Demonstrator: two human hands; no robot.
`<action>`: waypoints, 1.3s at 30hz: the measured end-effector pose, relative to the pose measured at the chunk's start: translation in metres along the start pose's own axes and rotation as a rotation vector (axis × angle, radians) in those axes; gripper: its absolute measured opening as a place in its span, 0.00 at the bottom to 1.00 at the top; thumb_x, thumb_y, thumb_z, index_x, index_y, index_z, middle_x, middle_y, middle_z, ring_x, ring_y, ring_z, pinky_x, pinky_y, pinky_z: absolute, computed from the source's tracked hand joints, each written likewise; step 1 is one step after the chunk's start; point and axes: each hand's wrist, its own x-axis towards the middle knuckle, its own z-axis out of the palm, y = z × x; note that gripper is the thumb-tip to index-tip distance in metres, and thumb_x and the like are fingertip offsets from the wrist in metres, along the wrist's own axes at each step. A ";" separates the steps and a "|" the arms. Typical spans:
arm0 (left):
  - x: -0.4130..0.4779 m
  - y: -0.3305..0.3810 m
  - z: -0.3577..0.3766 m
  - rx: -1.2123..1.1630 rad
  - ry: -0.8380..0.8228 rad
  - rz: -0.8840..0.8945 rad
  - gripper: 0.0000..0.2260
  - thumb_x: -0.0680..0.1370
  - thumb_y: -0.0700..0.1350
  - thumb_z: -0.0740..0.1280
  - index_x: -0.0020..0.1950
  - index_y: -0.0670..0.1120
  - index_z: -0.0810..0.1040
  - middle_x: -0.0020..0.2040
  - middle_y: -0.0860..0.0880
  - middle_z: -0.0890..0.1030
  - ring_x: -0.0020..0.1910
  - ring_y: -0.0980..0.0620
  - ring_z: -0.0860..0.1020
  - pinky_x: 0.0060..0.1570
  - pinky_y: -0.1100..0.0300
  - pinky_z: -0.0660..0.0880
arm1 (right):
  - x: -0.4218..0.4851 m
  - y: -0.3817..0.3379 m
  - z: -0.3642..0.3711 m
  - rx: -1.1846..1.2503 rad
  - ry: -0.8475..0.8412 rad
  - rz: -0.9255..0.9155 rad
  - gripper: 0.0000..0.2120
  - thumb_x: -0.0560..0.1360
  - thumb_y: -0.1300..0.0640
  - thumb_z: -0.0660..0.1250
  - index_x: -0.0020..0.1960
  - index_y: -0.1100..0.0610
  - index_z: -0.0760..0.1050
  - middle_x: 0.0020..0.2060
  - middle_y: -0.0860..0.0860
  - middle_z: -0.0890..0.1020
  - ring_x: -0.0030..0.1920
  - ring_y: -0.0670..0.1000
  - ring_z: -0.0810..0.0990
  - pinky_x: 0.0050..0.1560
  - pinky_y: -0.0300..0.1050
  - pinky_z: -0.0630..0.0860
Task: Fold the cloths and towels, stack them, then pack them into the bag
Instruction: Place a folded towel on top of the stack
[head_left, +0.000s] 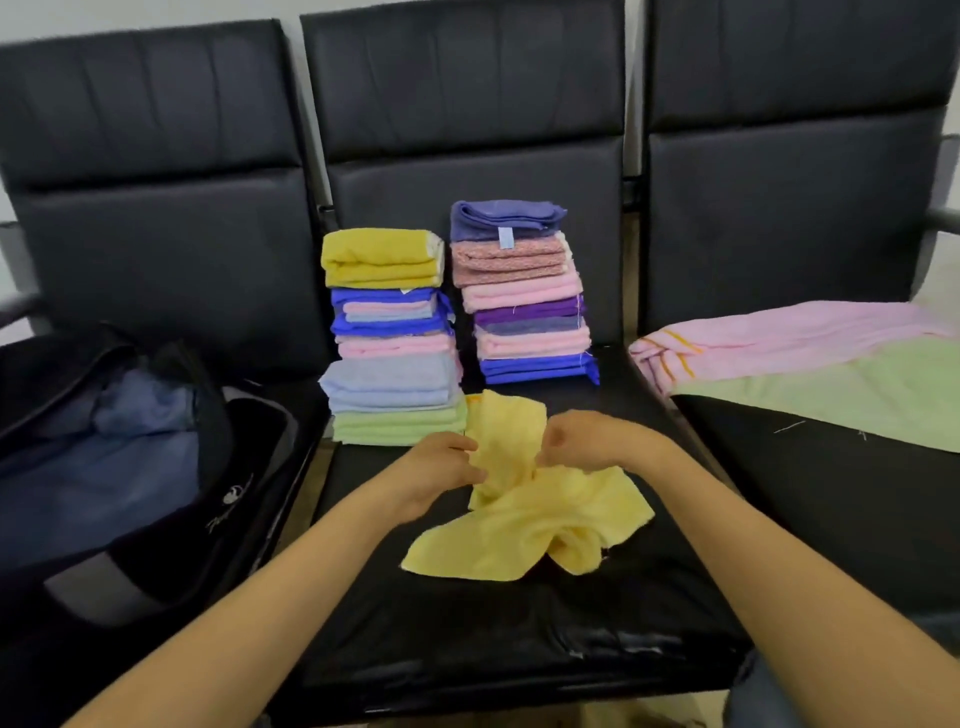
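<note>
Both hands, the left hand (444, 467) and right hand (584, 441), are pinching the crumpled yellow cloth (530, 525) in a tight grip at 12 o'clock of the seat (467, 639); they should be pulling its corners apart and flattening it before folding.

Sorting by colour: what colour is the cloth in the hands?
Pale yellow cloth, held by both hands in the head view.

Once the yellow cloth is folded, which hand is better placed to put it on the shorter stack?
Probably the left hand. The shorter stack stands left of the yellow cloth, just beyond that hand; the right hand would cross over.
</note>
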 end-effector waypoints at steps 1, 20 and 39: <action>0.001 -0.008 -0.001 0.043 -0.010 0.005 0.20 0.74 0.36 0.71 0.64 0.44 0.72 0.63 0.44 0.75 0.61 0.48 0.75 0.66 0.54 0.71 | -0.001 0.000 0.003 -0.033 -0.093 0.006 0.12 0.76 0.46 0.66 0.55 0.53 0.74 0.51 0.49 0.77 0.48 0.50 0.78 0.43 0.40 0.75; 0.006 -0.007 0.012 -0.050 0.173 0.296 0.07 0.81 0.52 0.59 0.52 0.49 0.70 0.51 0.49 0.78 0.51 0.51 0.76 0.51 0.55 0.74 | 0.004 -0.017 0.015 0.675 0.149 -0.008 0.16 0.77 0.43 0.62 0.56 0.53 0.67 0.50 0.48 0.75 0.52 0.48 0.75 0.51 0.44 0.71; -0.021 0.008 -0.058 0.393 0.219 0.313 0.11 0.74 0.54 0.71 0.48 0.47 0.82 0.43 0.52 0.81 0.46 0.54 0.78 0.42 0.63 0.71 | -0.006 0.049 -0.030 0.136 0.731 0.057 0.13 0.77 0.69 0.56 0.41 0.59 0.76 0.46 0.58 0.80 0.43 0.52 0.74 0.44 0.44 0.69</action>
